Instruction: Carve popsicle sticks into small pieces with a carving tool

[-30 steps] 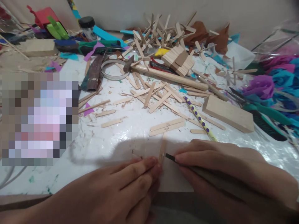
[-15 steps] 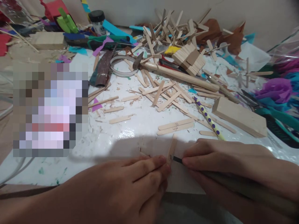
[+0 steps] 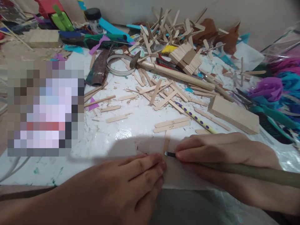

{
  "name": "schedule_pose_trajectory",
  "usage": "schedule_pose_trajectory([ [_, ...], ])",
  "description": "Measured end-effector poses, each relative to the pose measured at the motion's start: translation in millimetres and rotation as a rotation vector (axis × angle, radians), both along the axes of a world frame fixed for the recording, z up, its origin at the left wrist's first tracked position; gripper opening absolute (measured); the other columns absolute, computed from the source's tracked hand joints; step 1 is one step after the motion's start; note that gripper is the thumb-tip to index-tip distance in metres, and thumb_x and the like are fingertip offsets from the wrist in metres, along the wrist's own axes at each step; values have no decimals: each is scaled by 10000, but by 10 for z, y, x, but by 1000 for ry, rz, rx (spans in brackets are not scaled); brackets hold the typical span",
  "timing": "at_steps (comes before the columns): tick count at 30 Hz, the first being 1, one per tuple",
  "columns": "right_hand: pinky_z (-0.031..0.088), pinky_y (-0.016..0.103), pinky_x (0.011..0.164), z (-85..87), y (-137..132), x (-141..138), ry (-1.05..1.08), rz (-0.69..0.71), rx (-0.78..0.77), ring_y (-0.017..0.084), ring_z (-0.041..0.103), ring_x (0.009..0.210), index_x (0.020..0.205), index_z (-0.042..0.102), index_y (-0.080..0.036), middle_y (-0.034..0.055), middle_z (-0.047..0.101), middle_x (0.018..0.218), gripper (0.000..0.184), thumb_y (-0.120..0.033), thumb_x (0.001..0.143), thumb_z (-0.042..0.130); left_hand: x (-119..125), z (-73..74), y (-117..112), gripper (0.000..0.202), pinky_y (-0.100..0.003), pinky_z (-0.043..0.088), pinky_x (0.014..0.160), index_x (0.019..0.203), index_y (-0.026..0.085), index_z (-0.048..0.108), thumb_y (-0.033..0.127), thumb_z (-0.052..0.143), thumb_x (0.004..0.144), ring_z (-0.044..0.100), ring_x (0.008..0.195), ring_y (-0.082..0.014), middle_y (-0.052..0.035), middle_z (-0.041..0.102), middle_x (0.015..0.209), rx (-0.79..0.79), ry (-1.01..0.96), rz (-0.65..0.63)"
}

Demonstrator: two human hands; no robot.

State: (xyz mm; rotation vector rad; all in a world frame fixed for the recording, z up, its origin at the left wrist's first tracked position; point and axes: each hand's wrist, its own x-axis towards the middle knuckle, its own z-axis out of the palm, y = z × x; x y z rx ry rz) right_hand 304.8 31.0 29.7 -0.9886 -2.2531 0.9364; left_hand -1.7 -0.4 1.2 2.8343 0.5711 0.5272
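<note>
Under the fingertips of my left hand [image 3: 142,175], a craft stick [image 3: 166,141] is pressed against the white surface. The fingers lie close together, hiding its near end. My right hand [image 3: 211,150] is closed round a chisel [image 3: 253,172] with a long wooden handle, held low and nearly flat. Its narrow metal blade meets the right edge of the stick, close to my left fingertips. Just beyond lie two craft sticks side by side, the nearer stick [image 3: 161,128] and the farther stick [image 3: 161,123], with pencil outlines drawn on them. A dotted yellow pencil [image 3: 195,117] rests behind my right hand.
A hammer [image 3: 178,73] lies across the middle, beside a roll of tape [image 3: 120,64]. A wooden block [image 3: 234,114] and green-handled scissors [image 3: 269,120] are at the right. Loose craft sticks [image 3: 171,31] are heaped at the back. A blurred-out patch [image 3: 47,109] covers the left.
The chisel blade has moved to the stick's edge, its handle swung higher at the right. The dotted pencil has shifted left and lies flatter. My left hand keeps its hold; the view has shifted slightly.
</note>
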Motion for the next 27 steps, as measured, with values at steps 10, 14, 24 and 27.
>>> schedule_pose_trajectory([
  [10, 720, 208, 783, -31, -8, -3, 128, -94, -113, 200, 912, 918, 1150, 941, -359, 9, 941, 1091, 174, -276, 1001, 907, 3, 11, 16, 272, -378, 524, 1350, 1341, 132, 826, 227, 689, 1127, 729, 1469, -250, -158, 782, 1540, 19, -8, -15],
  [14, 640, 188, 564, 37, -52, -35, 38, -211, -101, 164, 823, 657, 1030, 907, -341, -20, 889, 855, 56, -336, 975, 916, 56, 61, 69, 246, -290, 561, 1291, 1167, 182, 864, 131, 624, 1153, 789, 1324, -184, -73, 856, 1378, 9, -81, 50],
  [24, 705, 226, 703, 52, -150, -57, 35, -273, -98, 206, 886, 917, 1065, 809, -403, -56, 899, 1057, 189, -273, 958, 894, 55, 75, 219, 294, -363, 680, 772, 1028, 179, 791, 144, 540, 1178, 742, 857, -220, -34, 794, 981, -61, -112, 84],
  [27, 689, 187, 635, 46, -208, -121, 38, -368, -82, 185, 885, 840, 990, 808, -415, -92, 894, 990, 169, -267, 951, 880, 42, 78, 221, 382, -423, 667, 817, 1105, 174, 796, 157, 430, 1213, 718, 890, -245, -41, 789, 1009, -39, -55, 105],
])
